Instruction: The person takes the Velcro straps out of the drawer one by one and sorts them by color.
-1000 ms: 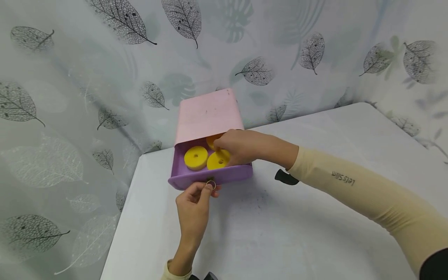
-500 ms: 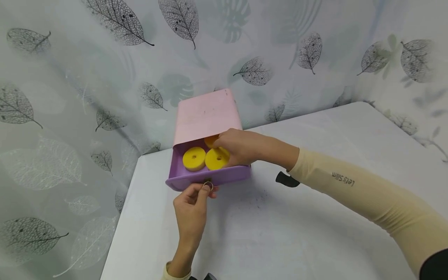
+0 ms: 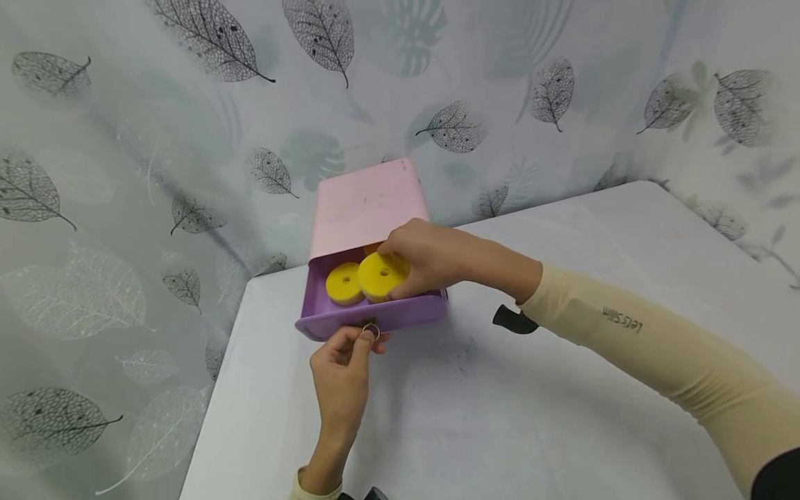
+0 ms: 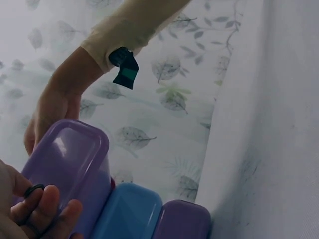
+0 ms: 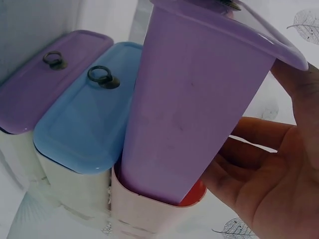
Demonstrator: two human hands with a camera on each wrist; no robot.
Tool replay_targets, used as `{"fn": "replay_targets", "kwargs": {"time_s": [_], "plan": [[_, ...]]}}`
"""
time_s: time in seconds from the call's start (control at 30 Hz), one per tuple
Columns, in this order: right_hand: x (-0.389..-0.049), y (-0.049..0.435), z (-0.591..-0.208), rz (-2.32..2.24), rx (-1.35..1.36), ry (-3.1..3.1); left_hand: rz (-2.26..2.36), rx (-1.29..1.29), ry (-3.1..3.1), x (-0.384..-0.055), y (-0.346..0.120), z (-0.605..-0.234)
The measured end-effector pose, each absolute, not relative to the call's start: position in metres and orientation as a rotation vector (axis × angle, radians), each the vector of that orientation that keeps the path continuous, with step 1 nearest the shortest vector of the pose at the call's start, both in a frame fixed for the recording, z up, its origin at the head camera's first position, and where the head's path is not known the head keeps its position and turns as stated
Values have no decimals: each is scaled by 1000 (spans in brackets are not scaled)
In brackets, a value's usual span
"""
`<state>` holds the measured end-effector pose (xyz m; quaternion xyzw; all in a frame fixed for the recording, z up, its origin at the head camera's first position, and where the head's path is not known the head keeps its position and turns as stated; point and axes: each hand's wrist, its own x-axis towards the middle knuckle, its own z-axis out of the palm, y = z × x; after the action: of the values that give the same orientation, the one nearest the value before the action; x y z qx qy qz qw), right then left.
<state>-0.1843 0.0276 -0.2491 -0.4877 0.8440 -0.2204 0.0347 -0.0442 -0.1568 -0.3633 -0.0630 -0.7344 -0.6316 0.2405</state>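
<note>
A purple drawer (image 3: pixel 400 314) stands pulled out of a pink cabinet (image 3: pixel 371 208). My left hand (image 3: pixel 340 382) pinches the ring pull (image 3: pixel 373 329) on its front between thumb and fingers. Reaching into the drawer from the right, my right hand (image 3: pixel 431 257) grips a thick yellow disc (image 3: pixel 382 276) with a small centre hole, thumb at its near edge. The disc is raised and overlaps a second yellow disc (image 3: pixel 342 285) on its left. Behind it, an orange disc (image 3: pixel 371 248) is mostly hidden. In the right wrist view the drawer's side (image 5: pixel 189 99) hides the held disc.
Below the pulled-out drawer are a blue drawer (image 5: pixel 84 109) and another purple drawer (image 5: pixel 55 79), both closed, with ring pulls. The cabinet stands on a white table (image 3: pixel 500 417) against a leaf-patterned wall (image 3: pixel 375 104). A black strap (image 3: pixel 514 319) hangs at my right wrist.
My right hand has lifted the yellow disc slightly and shifted it left, so it now overlaps the disc beside it. My left hand stays at the ring pull.
</note>
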Motion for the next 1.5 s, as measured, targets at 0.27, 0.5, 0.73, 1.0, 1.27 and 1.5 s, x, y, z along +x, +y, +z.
{"fn": "replay_targets", "kwargs": {"time_s": [0.27, 0.5, 0.73, 1.0, 1.27, 1.5], "plan": [[-184, 33, -247, -712, -1484, 2594, -1738, -180, -2000, -44, -156, -365], [-183, 38, -240, -789, -1514, 2560, -1725, -184, -1997, -43, -155, -365], [-180, 42, -232, -814, -1530, 2585, -1720, -188, -1998, -43, -155, -365], [-179, 48, -228, -822, -1491, 2617, -1714, -199, -1996, -42, -155, -364], [-173, 57, -222, -845, -1451, 2653, -1703, -213, -1999, -42, -155, -365], [-171, 65, -221, -876, -1440, 2682, -1737, -223, -1974, -42, -156, -365]]}}
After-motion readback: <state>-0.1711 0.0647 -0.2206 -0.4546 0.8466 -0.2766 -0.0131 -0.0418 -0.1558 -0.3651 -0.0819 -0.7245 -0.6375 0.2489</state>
